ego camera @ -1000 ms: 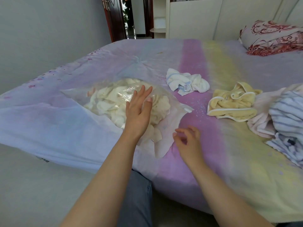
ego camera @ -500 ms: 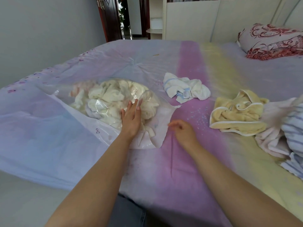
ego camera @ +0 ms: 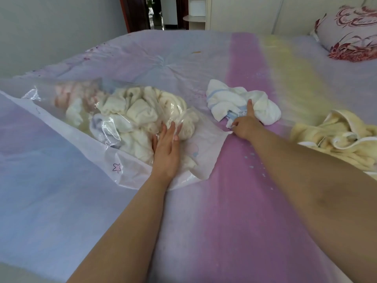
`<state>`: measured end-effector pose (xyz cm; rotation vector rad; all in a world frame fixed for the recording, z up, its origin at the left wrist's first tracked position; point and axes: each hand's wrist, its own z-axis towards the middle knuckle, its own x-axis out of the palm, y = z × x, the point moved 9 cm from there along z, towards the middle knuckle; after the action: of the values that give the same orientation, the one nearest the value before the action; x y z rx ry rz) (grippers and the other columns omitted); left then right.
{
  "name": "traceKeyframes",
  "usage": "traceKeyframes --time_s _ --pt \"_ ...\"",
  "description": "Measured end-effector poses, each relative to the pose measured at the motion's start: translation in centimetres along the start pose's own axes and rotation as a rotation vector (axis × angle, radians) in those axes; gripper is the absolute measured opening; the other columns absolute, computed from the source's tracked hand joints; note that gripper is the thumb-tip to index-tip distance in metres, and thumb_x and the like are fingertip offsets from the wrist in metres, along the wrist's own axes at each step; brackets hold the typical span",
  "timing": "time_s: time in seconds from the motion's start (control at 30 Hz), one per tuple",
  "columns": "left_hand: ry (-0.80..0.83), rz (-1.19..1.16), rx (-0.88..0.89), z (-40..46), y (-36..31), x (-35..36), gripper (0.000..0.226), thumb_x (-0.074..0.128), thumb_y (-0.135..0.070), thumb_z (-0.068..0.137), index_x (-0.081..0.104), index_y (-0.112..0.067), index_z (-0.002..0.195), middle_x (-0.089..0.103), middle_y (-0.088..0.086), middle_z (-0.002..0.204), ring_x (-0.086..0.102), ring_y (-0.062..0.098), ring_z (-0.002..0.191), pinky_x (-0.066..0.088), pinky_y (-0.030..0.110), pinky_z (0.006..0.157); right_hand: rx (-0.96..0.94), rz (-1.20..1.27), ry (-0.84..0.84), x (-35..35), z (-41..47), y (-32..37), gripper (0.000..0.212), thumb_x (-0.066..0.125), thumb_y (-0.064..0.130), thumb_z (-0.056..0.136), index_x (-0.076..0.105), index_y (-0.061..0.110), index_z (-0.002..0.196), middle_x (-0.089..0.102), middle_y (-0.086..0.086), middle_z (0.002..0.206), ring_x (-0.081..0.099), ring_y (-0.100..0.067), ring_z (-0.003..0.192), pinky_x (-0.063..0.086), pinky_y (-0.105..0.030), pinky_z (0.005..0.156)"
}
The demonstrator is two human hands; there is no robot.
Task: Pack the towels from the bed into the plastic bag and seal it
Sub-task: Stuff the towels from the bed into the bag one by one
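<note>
A clear plastic bag (ego camera: 130, 170) lies on the bed, stuffed with several cream and pink towels (ego camera: 140, 113). My left hand (ego camera: 167, 148) rests flat on the bag near its mouth, fingers together and holding nothing. A crumpled white towel with blue stripes (ego camera: 230, 99) lies just right of the bag. My right hand (ego camera: 243, 123) reaches onto that towel's near edge, with the index finger stretched over it and the other fingers curled at the fabric. A yellow towel (ego camera: 330, 137) lies further right.
The bed (ego camera: 234, 211) has a pastel purple, pink and yellow sheet. A red-patterned pillow (ego camera: 350, 31) sits at the far right. A grey wall runs along the left, with a doorway (ego camera: 155, 13) behind the bed.
My right hand moved forward from the sheet by the bag's mouth to the white towel. My left hand came down from the air and stays pressed flat on the bag.
</note>
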<state>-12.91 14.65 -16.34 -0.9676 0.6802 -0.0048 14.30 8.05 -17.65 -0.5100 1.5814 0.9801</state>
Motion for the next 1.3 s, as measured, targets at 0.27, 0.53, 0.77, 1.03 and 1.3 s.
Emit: traceKeyframes --time_s 0.27,0.53,0.77,1.03,1.3 --pt "0.027 0.002 -0.015 -0.3 -0.2 0.1 0.062 0.012 -0.05 0.093 0.041 -0.03 0.144 0.025 -0.005 0.159 0.01 0.01 0.148 -0.008 0.023 0.114 0.159 -0.055 -0.111 -1.4 -0.2 -1.7 0.026 0.046 0.013 0.094 0.06 -0.003 0.11 0.061 -0.021 0.113 0.059 -0.036 0.102 0.045 -0.037 0.081" --pt "0.164 -0.117 -0.095 -4.2 -3.4 -2.0 0.048 0.015 -0.054 0.096 0.04 -0.052 0.137 0.028 -0.017 0.155 0.021 0.008 0.146 0.003 0.039 0.121 0.12 -0.021 0.025 -4.6 -12.8 1.2 0.02 0.059 0.036 0.086 0.054 0.017 0.088 0.059 -0.005 0.086 0.056 -0.026 0.08 0.04 -0.03 0.067" --pt "0.14 -0.295 -0.03 -8.2 -11.4 -8.3 0.041 0.025 -0.034 0.106 0.045 -0.029 0.141 0.043 -0.017 0.145 0.032 0.002 0.139 0.023 0.024 0.116 0.015 0.274 0.159 -5.5 -26.5 5.2 0.059 0.075 0.036 0.078 0.042 0.018 0.123 0.053 -0.002 0.1 0.055 -0.019 0.084 0.042 -0.028 0.069" --pt "0.061 -0.282 0.059 -12.3 -17.2 -14.2 0.036 0.028 -0.031 0.106 0.05 -0.029 0.134 0.047 -0.01 0.144 0.036 0.002 0.136 0.031 0.007 0.103 -0.255 0.302 0.298 -6.7 -36.4 12.1 0.092 0.076 0.039 0.075 0.017 0.037 0.145 0.054 0.009 0.112 0.055 -0.004 0.087 0.044 -0.022 0.072" --pt "0.105 -0.244 0.132 -14.9 -19.2 -14.4 0.037 0.029 -0.036 0.105 0.054 -0.034 0.132 0.045 -0.014 0.146 0.033 0.004 0.14 0.024 0.029 0.117 -0.216 0.102 0.39 -0.4 -33.7 8.7 0.144 0.078 0.068 0.053 -0.027 0.034 0.145 -0.035 0.004 0.153 -0.021 -0.019 0.146 0.009 -0.043 0.121"
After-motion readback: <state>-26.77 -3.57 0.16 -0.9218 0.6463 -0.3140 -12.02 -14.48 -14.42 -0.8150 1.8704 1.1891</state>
